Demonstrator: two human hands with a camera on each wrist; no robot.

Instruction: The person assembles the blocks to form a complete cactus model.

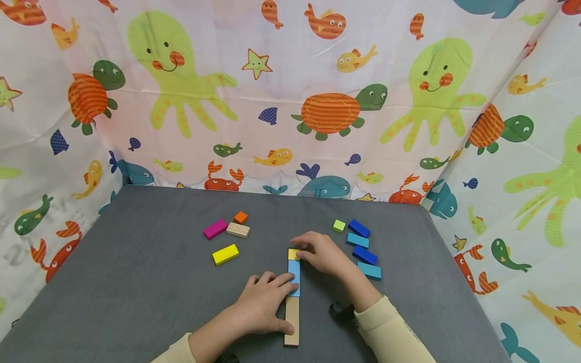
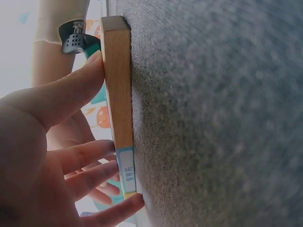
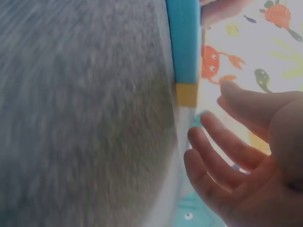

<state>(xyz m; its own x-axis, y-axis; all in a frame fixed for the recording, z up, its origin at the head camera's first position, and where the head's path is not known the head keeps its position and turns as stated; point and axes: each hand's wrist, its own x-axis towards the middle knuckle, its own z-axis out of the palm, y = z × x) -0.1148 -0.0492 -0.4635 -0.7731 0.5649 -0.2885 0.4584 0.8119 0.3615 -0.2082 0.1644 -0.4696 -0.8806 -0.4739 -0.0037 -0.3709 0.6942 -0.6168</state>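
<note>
Three blocks lie end to end in a straight row: a long natural wood block [image 1: 292, 315] nearest the person, a light blue block [image 1: 294, 268] in the middle, and a small yellow block [image 1: 292, 254] at the far end. My left hand [image 1: 262, 305] lies along the row's left side, its thumb on the wood block and fingertips at the light blue one. At the far end, my right hand [image 1: 323, 253] arches around the yellow block. In the right wrist view its thumb and loosely bent fingers [image 3: 208, 177] stand apart from that block.
Left of the row lie a magenta block [image 1: 215, 229], an orange cube [image 1: 241, 217], a pale wood block [image 1: 238, 230] and a yellow oblong block [image 1: 225, 254]. To the right are a green cube [image 1: 338, 226] and several blue blocks [image 1: 365, 255]. A patterned curtain [image 1: 272, 80] borders the grey table [image 1: 136, 272].
</note>
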